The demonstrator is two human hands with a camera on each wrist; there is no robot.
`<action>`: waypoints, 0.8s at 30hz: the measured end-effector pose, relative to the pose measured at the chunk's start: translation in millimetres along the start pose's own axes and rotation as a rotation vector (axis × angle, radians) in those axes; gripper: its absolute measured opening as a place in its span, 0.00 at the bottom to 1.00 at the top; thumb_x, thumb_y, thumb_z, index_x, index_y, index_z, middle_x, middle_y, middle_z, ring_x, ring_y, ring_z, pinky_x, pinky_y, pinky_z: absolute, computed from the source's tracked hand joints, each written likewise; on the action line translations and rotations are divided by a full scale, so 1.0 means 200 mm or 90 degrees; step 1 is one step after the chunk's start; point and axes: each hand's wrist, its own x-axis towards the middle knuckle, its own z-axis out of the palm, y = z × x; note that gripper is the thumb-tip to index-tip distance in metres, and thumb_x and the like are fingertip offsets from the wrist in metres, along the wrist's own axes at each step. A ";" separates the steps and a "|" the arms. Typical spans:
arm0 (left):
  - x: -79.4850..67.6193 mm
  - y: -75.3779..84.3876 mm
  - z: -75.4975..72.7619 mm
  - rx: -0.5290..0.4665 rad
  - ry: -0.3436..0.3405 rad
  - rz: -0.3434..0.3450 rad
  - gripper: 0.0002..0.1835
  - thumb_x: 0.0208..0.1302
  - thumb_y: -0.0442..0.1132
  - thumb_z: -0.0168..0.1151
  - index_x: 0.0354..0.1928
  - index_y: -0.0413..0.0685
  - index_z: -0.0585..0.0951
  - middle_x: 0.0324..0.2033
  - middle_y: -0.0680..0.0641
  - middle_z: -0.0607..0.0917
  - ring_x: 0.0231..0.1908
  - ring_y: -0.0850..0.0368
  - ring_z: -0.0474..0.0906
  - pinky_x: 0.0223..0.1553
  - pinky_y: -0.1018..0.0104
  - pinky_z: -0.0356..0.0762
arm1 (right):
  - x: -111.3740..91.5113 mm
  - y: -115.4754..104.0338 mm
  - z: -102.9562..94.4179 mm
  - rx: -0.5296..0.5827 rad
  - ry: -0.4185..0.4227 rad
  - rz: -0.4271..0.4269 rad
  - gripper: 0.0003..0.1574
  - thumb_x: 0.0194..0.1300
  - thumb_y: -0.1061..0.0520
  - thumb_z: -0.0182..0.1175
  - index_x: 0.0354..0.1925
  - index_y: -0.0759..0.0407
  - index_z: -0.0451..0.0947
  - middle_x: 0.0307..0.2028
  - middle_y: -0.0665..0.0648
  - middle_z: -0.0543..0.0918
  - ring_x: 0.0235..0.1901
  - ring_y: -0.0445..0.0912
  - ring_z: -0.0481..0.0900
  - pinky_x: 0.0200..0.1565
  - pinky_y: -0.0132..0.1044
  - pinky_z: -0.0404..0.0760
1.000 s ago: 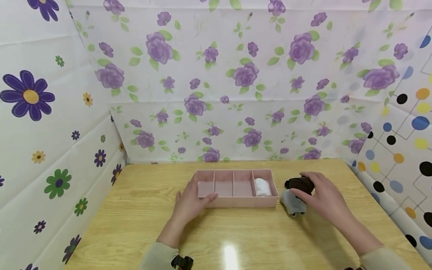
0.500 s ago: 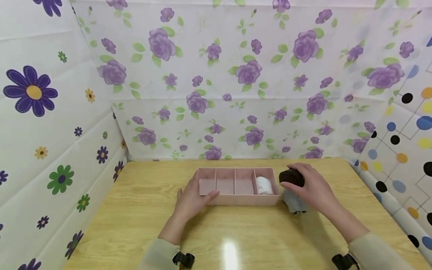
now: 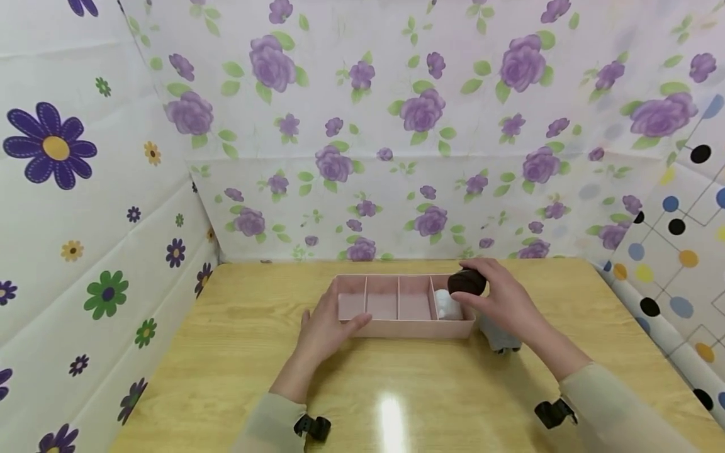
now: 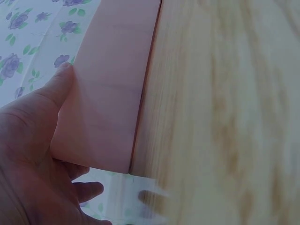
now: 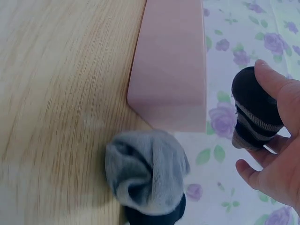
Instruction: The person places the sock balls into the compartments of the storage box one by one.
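My right hand point(image 3: 503, 303) pinches a dark rolled-up sock point(image 3: 467, 282) between thumb and fingers, above the rightmost compartment of a pink divided box point(image 3: 396, 329). Grey stripes show on the dark sock point(image 5: 255, 110) in the right wrist view. A bundled white sock point(image 3: 447, 306) lies in that rightmost compartment, partly covered by the right hand and the dark sock. My left hand point(image 3: 328, 324) holds the box's left end, thumb over the front rim and fingers at the end wall. Just right of the box lies a crumpled grey sock point(image 5: 147, 168) with a dark part beneath.
The box stands on a wooden table point(image 3: 255, 358), near its back edge. Behind rises a cloth point(image 3: 374, 113) with purple roses. Patterned cloths point(image 3: 85, 264) hang at both sides. Each wrist wears a black strap mount point(image 3: 313, 428).
My right hand has lifted the dark sock from beside the grey one and carried it left, over the box's rightmost compartment. The left hand keeps its place on the box. The head view tilted slightly.
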 end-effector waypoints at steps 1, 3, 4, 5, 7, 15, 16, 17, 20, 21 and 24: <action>0.00 0.00 0.00 0.001 0.001 0.000 0.63 0.71 0.69 0.71 0.91 0.48 0.46 0.86 0.41 0.60 0.83 0.38 0.60 0.75 0.15 0.38 | 0.01 -0.01 0.01 0.004 -0.003 -0.006 0.43 0.72 0.49 0.78 0.77 0.59 0.75 0.71 0.68 0.76 0.69 0.68 0.76 0.64 0.69 0.78; 0.00 0.00 0.00 0.002 0.004 0.000 0.63 0.71 0.68 0.71 0.91 0.47 0.46 0.86 0.40 0.60 0.82 0.37 0.60 0.75 0.14 0.39 | 0.02 -0.02 0.03 0.014 -0.011 -0.016 0.44 0.72 0.49 0.78 0.78 0.59 0.74 0.72 0.68 0.76 0.70 0.68 0.75 0.66 0.70 0.77; -0.01 0.00 0.00 0.002 0.003 -0.001 0.63 0.71 0.68 0.72 0.91 0.47 0.47 0.86 0.41 0.60 0.82 0.38 0.61 0.75 0.14 0.39 | 0.03 -0.02 0.03 0.017 -0.015 -0.019 0.44 0.72 0.49 0.78 0.78 0.59 0.73 0.72 0.68 0.76 0.70 0.67 0.75 0.66 0.69 0.77; -0.01 0.00 0.00 0.004 0.004 -0.002 0.63 0.71 0.68 0.72 0.91 0.48 0.47 0.86 0.41 0.61 0.82 0.38 0.61 0.75 0.14 0.39 | 0.03 -0.03 0.04 0.021 -0.019 -0.020 0.45 0.72 0.49 0.78 0.79 0.58 0.73 0.73 0.67 0.76 0.71 0.67 0.75 0.66 0.69 0.77; 0.00 -0.01 0.00 0.004 0.006 -0.003 0.63 0.70 0.68 0.72 0.91 0.48 0.47 0.86 0.41 0.61 0.82 0.38 0.61 0.75 0.14 0.39 | 0.05 -0.03 0.05 0.030 -0.027 -0.017 0.45 0.72 0.49 0.78 0.79 0.58 0.72 0.74 0.67 0.75 0.71 0.67 0.74 0.67 0.69 0.77; 0.03 0.00 0.00 0.011 0.006 -0.004 0.64 0.71 0.70 0.70 0.91 0.49 0.45 0.86 0.41 0.59 0.82 0.38 0.61 0.76 0.16 0.39 | 0.12 -0.06 0.07 0.043 -0.072 -0.008 0.49 0.72 0.48 0.78 0.82 0.56 0.69 0.76 0.65 0.73 0.74 0.65 0.73 0.68 0.67 0.77; 0.03 0.00 -0.01 0.013 0.006 -0.003 0.64 0.71 0.70 0.70 0.91 0.49 0.45 0.86 0.41 0.59 0.82 0.38 0.61 0.76 0.16 0.40 | 0.14 -0.06 0.08 0.045 -0.078 -0.008 0.49 0.71 0.47 0.78 0.82 0.55 0.69 0.77 0.64 0.73 0.74 0.65 0.73 0.68 0.67 0.77; 0.03 0.00 -0.01 0.013 0.007 -0.003 0.64 0.71 0.70 0.70 0.91 0.48 0.45 0.86 0.41 0.59 0.82 0.38 0.60 0.76 0.16 0.40 | 0.14 -0.06 0.08 0.048 -0.083 -0.008 0.50 0.71 0.47 0.78 0.82 0.55 0.68 0.77 0.64 0.72 0.74 0.65 0.72 0.68 0.67 0.76; 0.03 0.00 -0.01 0.015 0.006 -0.002 0.64 0.71 0.71 0.70 0.91 0.48 0.45 0.86 0.42 0.58 0.83 0.39 0.59 0.76 0.16 0.40 | 0.17 -0.08 0.10 0.056 -0.098 -0.015 0.52 0.71 0.49 0.78 0.83 0.57 0.67 0.78 0.65 0.71 0.75 0.65 0.71 0.69 0.67 0.76; 0.02 0.00 -0.01 0.012 0.005 -0.003 0.64 0.70 0.71 0.70 0.91 0.47 0.45 0.86 0.41 0.58 0.83 0.39 0.59 0.76 0.16 0.39 | 0.17 -0.08 0.11 0.060 -0.104 -0.016 0.52 0.71 0.49 0.78 0.83 0.58 0.67 0.78 0.65 0.71 0.75 0.65 0.71 0.69 0.66 0.76; 0.01 -0.01 0.00 0.007 0.001 -0.005 0.65 0.70 0.73 0.69 0.91 0.48 0.45 0.86 0.41 0.59 0.83 0.39 0.59 0.76 0.17 0.39 | 0.17 -0.08 0.15 0.077 -0.114 -0.025 0.53 0.70 0.49 0.79 0.83 0.60 0.66 0.78 0.65 0.71 0.75 0.65 0.71 0.70 0.66 0.76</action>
